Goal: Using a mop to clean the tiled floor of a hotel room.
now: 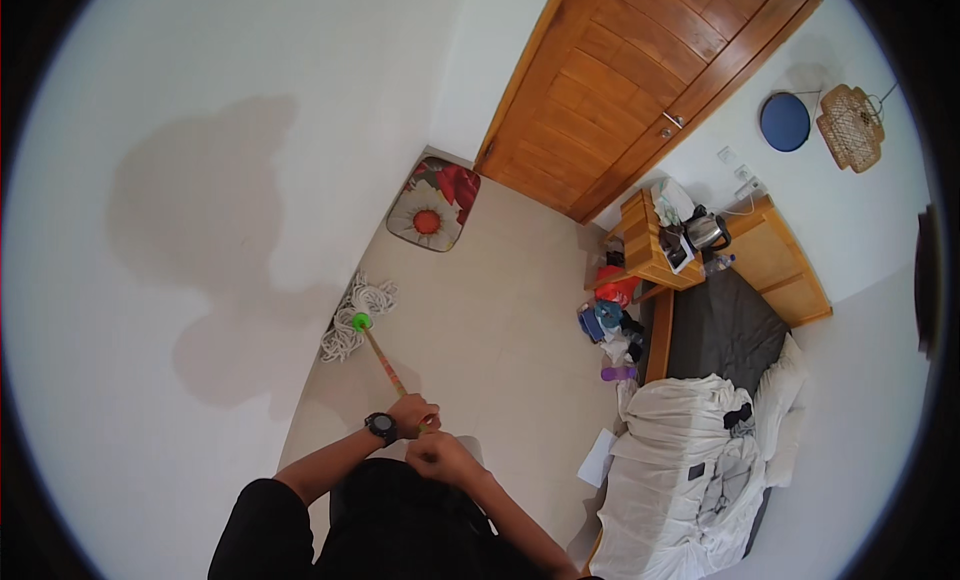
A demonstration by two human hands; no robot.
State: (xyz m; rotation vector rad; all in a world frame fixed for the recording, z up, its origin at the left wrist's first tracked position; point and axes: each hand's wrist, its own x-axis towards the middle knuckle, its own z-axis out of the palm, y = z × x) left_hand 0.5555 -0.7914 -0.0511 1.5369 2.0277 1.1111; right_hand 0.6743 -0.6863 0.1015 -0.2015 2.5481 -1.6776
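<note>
Both of my hands are closed around the patterned handle of a string mop [384,361]. My left hand [413,416], with a black watch on its wrist, grips the handle farther down. Nearer my body, my right hand [442,457] holds its upper part, with the fist almost touching the left one. From there the handle slants away to a green socket [361,322]. White mop strings [376,295] lie spread on the tiled floor against the foot of the white wall.
A flowered mat [433,205] lies by the wall near a wooden door [615,92]. To the right, a small wooden table [643,238] bears an electric kettle [705,232]. Bags and clothes lie on the floor beside a bed with rumpled white bedding [675,430].
</note>
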